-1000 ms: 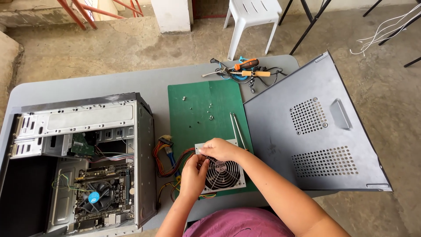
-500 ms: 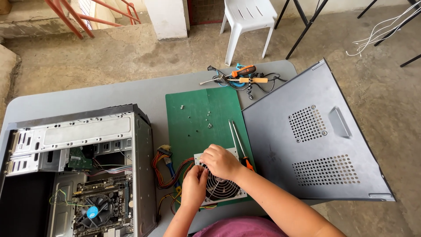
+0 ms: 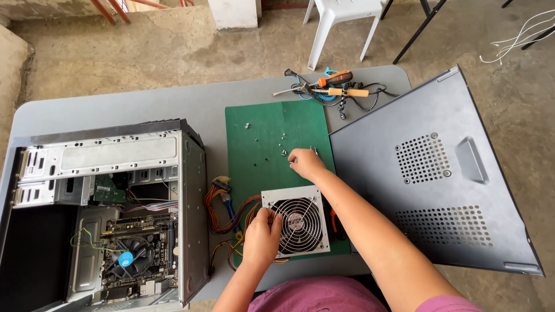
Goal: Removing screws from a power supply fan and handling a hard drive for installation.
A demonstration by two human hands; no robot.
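— Across the left of the frame, what stands there?

— At far left an open computer case lies on its side on the grey table, its board and a cooler fan with a blue hub showing at lower left. Just right of the case, a bundle of coloured cables runs toward the middle.

— And the middle?

— A green mat lies on the table. At its lower end sits a power supply, fan grille facing up. The left hand rests on the unit's left edge, fingers curled around it, gripping the casing. Small screws are scattered on the mat above.

— The other hand?

— The right hand is over the mat, just above the power supply and beside the screws, fingertips drawn together; whether they pinch a screw I cannot tell.

— Further right?

— At upper centre-right, screwdrivers with orange handles lie in a tangle with a cable at the table's far edge. Filling the right of the frame is the case's dark side panel, laid flat, overlapping the mat's right edge. A white plastic chair stands on the concrete floor at the top.
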